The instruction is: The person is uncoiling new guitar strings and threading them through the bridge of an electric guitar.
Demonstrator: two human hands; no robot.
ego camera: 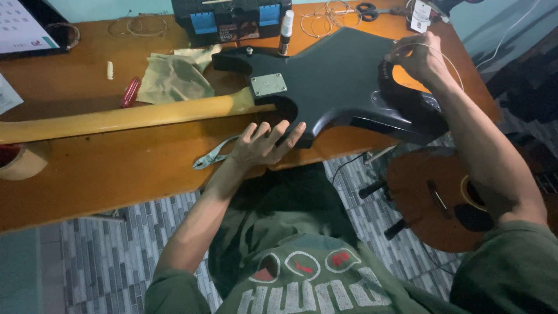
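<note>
A black electric guitar body (pixel 331 81) lies face down on the orange wooden table (pixel 116 168), its yellow neck (pixel 116 119) running off to the left. My left hand (pixel 264 142) rests with fingers spread on the table edge and the guitar's lower horn, beside metal pliers (pixel 212 156). My right hand (pixel 418 55) is at the far end of the body, fingers pinched on a thin guitar string (pixel 450 61) that loops out from it.
A black toolbox (pixel 232 20), a small spray bottle (pixel 285 32), coiled strings (pixel 319 22), scissors (pixel 369 9), a yellow cloth (pixel 174 75), a red tool (pixel 131 93) and a tape roll (pixel 20 163) lie about. A brown acoustic guitar (pixel 442 197) stands by my right leg.
</note>
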